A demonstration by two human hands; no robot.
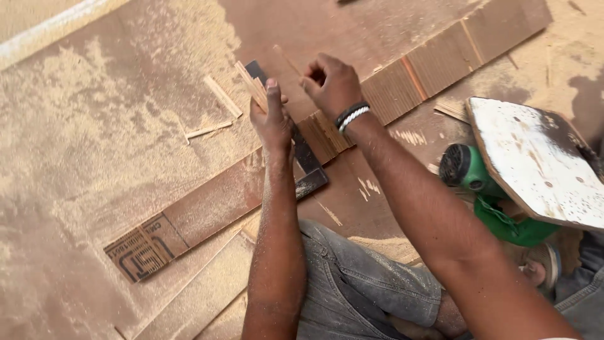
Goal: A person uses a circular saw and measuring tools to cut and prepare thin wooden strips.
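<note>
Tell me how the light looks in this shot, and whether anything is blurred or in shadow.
Head view: hard daylight, sawdust on the left nearly washed out; a dark shadow falls at the right edge beside the white board; the left hand, right hand and long plywood strip are fairly sharp, only slightly soft.

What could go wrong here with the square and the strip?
The left hand alone pins the dark metal try square on the long brown plywood strip; sawdust underneath could let it slip. The green power saw lies close beside the right forearm, so an elbow could knock it.
</note>
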